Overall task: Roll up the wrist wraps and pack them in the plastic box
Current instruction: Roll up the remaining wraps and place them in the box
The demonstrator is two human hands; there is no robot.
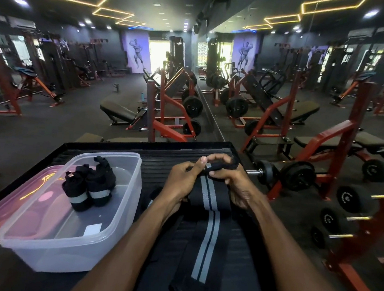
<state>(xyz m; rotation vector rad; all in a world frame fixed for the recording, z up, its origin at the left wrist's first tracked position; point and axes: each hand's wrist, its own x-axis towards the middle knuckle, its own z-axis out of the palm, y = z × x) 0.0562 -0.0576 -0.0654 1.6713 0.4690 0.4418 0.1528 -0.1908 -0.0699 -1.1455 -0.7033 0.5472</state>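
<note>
A black wrist wrap with grey stripes [207,233] lies lengthwise on the black platform, running toward me. Its far end is folded over, and both hands pinch that end. My left hand [183,179] grips it from the left with the thumb on top. My right hand [232,178] holds the fold from the right. A clear plastic box [121,211] stands open at the left. Two rolled black wraps with grey bands [89,183] stand upright inside it, side by side.
The box's pinkish clear lid [9,202] lies under or beside its left side. The ribbed black platform [162,159] ends just beyond my hands. Dumbbells on a red rack [352,199] sit at the right. Benches and weight machines fill the room ahead.
</note>
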